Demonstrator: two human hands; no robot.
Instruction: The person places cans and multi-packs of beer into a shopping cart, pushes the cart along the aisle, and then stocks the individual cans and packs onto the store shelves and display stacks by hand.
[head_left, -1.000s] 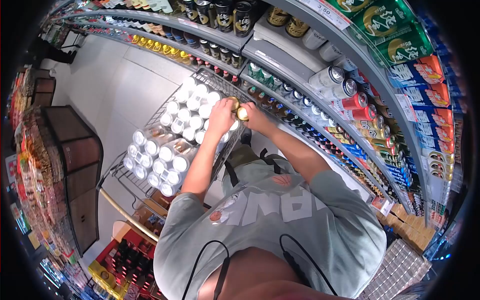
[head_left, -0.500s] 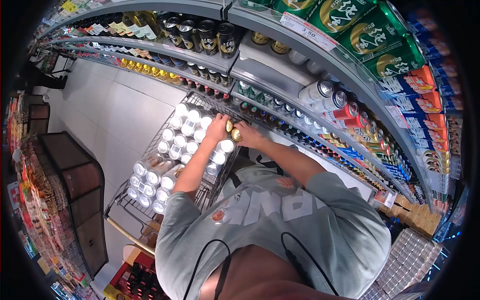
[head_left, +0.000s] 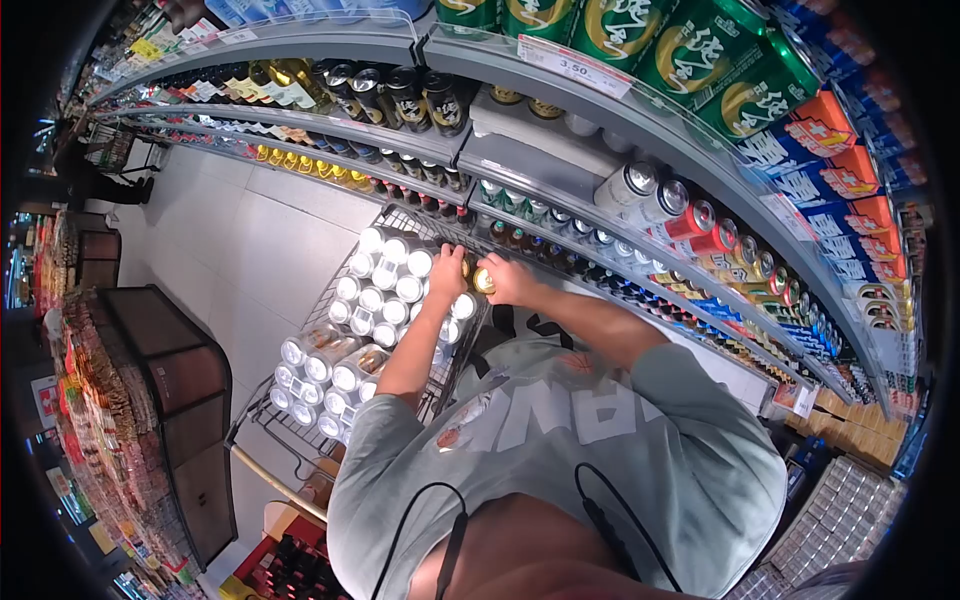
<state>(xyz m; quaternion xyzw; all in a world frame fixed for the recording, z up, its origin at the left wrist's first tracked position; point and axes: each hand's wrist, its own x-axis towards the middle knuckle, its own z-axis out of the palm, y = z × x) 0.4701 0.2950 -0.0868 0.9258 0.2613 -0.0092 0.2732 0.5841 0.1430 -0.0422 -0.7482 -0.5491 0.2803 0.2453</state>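
Observation:
My left hand curls around a can with a gold top, which shows only as a sliver by its fingertips. Just to its right, my right hand grips another gold-topped can. Both hands are close together over the far right side of a wire shopping cart. Packs of white cans with silver tops fill the cart beside my left forearm. Nearer me in the cart lie more shrink-wrapped cans.
Shelves of drinks curve along the front and right, with green can packs on top and black cans on the left. A brown display stand is at left. Far left, a person's dark-clothed legs stand near another cart.
The view has swung slightly, so the cart and display stand appear lower and farther right. Both hands stay on the gold-topped cans, with a slightly wider gap between them.

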